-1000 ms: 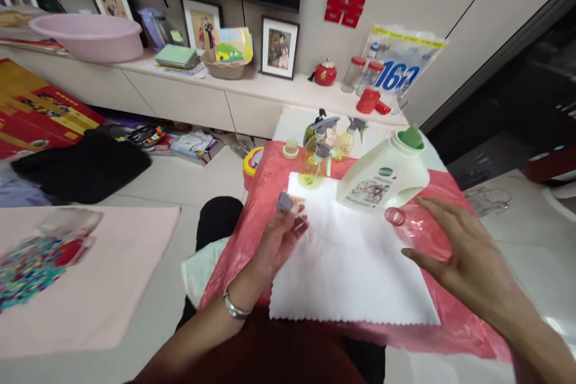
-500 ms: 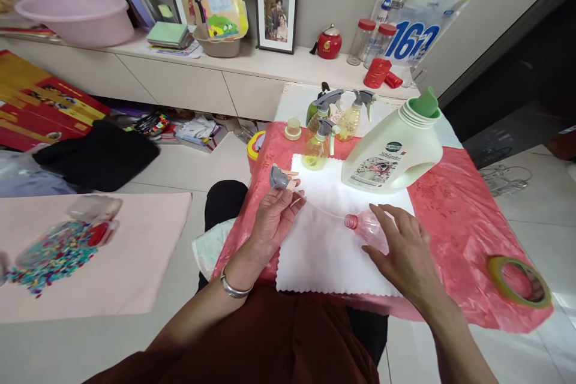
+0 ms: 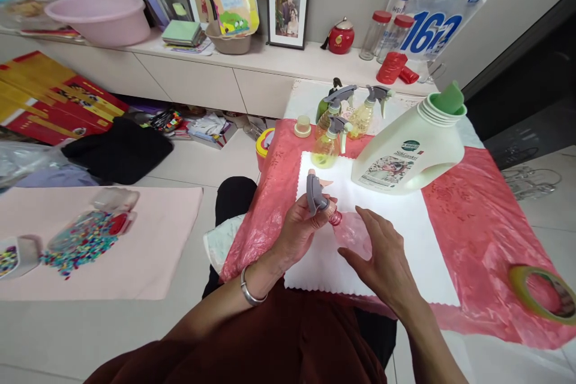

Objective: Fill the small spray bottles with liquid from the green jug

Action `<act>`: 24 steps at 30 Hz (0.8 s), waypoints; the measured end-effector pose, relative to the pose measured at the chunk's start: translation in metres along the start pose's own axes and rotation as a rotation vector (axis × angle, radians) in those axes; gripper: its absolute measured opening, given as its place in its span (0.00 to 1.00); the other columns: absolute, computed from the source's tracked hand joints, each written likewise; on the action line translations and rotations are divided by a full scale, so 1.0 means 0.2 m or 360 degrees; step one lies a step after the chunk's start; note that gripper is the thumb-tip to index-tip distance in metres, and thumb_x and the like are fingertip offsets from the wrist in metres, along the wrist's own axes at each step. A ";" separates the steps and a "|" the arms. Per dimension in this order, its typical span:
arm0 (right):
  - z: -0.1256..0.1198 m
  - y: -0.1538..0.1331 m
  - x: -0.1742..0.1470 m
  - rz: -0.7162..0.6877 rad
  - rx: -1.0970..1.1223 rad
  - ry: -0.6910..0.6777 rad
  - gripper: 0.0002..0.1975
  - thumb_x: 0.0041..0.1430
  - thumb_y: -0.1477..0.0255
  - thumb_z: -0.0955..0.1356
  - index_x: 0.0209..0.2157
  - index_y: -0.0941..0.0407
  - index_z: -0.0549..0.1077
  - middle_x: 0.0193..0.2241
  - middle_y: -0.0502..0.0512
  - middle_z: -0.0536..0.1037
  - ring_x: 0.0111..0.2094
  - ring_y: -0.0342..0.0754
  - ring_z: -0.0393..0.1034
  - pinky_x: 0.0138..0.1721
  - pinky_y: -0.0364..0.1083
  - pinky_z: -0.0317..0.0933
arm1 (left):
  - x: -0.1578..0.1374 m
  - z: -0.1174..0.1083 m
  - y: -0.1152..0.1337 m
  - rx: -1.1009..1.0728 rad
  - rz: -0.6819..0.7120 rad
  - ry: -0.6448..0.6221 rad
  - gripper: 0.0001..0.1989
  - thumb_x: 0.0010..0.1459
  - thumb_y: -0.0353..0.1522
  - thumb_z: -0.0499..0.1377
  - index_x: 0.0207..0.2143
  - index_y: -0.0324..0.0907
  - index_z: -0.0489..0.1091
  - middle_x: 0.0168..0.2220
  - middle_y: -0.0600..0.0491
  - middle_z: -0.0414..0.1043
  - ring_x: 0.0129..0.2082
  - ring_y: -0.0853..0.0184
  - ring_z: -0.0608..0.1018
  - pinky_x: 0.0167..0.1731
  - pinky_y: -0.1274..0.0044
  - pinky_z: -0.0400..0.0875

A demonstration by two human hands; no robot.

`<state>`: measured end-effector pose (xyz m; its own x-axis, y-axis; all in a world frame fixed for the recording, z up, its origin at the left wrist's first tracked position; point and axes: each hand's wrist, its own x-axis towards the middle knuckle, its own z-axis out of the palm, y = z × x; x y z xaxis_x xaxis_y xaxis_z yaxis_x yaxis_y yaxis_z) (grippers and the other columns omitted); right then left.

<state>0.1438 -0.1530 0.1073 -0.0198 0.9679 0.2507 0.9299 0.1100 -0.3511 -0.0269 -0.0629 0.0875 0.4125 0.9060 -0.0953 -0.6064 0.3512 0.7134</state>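
Over white cloth (image 3: 315,273), we are gripping grey spray head (image 3: 316,195) in left hand (image 3: 299,225), pink bottle (image 3: 354,235) in right hand (image 3: 382,252); bottle is sitting between hands, long axis slanting, neck (image 3: 335,217) pointing left-forward at spray head (left hand being nearer).

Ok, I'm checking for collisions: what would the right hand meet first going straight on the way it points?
The right hand would probably meet the pink bottle first, as it shows between thumb and fingers; whether they already touch is hard to tell.
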 end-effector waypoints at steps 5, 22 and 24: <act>0.02 -0.01 -0.02 0.0061 0.0117 0.0017 0.31 0.70 0.51 0.64 0.67 0.52 0.57 0.61 0.61 0.63 0.59 0.60 0.62 0.53 0.63 0.65 | 0.00 0.01 0.00 0.0016 -0.0010 -0.0018 0.16 0.52 0.37 0.74 0.40 0.41 0.77 0.36 0.54 0.76 0.36 0.67 0.77 0.45 0.68 0.69; 0.06 -0.01 -0.08 -0.0006 0.0288 0.0178 0.30 0.70 0.53 0.65 0.66 0.53 0.59 0.57 0.62 0.67 0.56 0.57 0.66 0.49 0.56 0.69 | -0.01 0.03 0.02 -0.0024 -0.0173 -0.0037 0.18 0.49 0.38 0.75 0.40 0.42 0.78 0.38 0.51 0.78 0.43 0.60 0.80 0.44 0.70 0.70; 0.06 -0.01 -0.08 0.0015 0.0356 0.0143 0.29 0.70 0.53 0.65 0.65 0.54 0.60 0.58 0.62 0.67 0.56 0.57 0.67 0.49 0.56 0.69 | -0.01 0.03 0.03 -0.0041 -0.0178 -0.0023 0.18 0.49 0.37 0.75 0.40 0.42 0.78 0.39 0.50 0.79 0.46 0.59 0.80 0.44 0.69 0.70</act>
<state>0.1376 -0.1659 0.0923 0.0302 0.9462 0.3222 0.8253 0.1582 -0.5421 -0.0270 -0.0633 0.0969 0.4881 0.8574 -0.1635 -0.5733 0.4561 0.6806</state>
